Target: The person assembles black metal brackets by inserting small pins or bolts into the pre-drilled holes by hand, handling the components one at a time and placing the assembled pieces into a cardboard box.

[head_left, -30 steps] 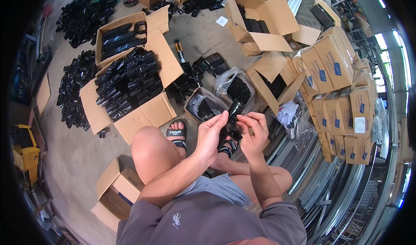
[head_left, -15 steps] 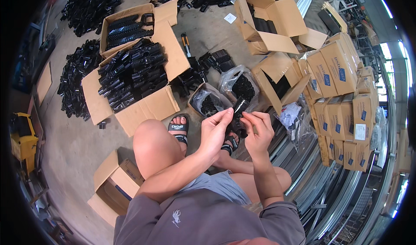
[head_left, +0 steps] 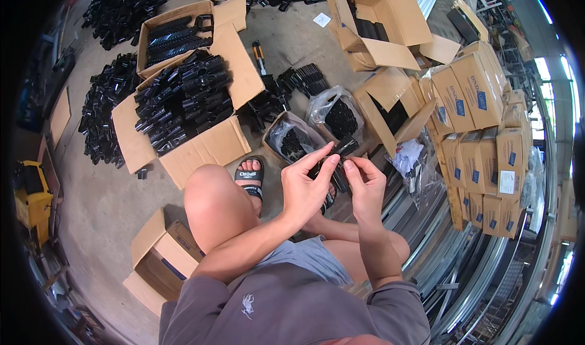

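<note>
Concrete floor — both hands pinch black part; brown cartons rt.

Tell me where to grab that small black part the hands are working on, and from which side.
Grip the small black part on its free upper end, which sticks out above the left hand and the right hand. Probably come from above and the far side: the fingertips cover its lower stretch, so only that end shows bare.

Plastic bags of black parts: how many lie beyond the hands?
2. One bag sits in a small open box by the foot; the other bag lies behind it. More may be hidden.
</note>
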Motion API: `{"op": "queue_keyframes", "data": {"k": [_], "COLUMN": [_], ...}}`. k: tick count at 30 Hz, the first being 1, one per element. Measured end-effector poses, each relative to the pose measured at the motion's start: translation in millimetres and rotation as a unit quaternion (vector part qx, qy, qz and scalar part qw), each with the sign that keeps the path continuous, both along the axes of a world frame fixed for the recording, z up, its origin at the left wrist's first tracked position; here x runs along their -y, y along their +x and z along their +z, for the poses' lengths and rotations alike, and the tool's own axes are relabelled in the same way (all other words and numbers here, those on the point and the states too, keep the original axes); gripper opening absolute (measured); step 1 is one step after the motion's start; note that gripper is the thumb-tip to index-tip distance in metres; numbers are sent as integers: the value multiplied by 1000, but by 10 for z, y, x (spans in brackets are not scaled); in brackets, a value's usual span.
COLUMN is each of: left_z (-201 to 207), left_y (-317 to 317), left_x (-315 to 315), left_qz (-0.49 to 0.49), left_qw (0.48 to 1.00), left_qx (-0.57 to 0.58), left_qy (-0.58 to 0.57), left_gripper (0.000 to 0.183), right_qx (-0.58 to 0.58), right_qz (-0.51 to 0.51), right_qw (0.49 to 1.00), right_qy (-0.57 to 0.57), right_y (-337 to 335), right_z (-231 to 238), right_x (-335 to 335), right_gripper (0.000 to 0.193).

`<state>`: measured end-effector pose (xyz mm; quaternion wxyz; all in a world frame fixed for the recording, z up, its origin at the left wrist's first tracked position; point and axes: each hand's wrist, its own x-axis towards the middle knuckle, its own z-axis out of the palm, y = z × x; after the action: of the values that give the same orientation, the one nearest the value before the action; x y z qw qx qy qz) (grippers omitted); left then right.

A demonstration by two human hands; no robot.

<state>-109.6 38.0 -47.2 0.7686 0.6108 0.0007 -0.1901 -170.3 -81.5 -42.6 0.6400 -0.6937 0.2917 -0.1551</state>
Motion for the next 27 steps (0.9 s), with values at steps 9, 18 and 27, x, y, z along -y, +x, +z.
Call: {"op": "queue_keyframes", "data": {"k": [9,18,27], "left_z": [34,5,-72], "left_y": [-4,-5,-5], "left_x": [-8,2,29], "left_qz": [-1,2,11], "left_qw": [1000,999,998], "left_qx": [13,50,52], "left_qy": [-6,12,24], "left_gripper": [29,29,28], "right_qx": [0,-24,-6], "right_qz": [5,59,56], "right_qw": [998,997,998], "right_qy": [-64,-49,-40], "right_y": [-15,2,38], "right_z": [-37,47,26], "right_x": [-57,-8,-14], "right_gripper": [14,17,15]}}
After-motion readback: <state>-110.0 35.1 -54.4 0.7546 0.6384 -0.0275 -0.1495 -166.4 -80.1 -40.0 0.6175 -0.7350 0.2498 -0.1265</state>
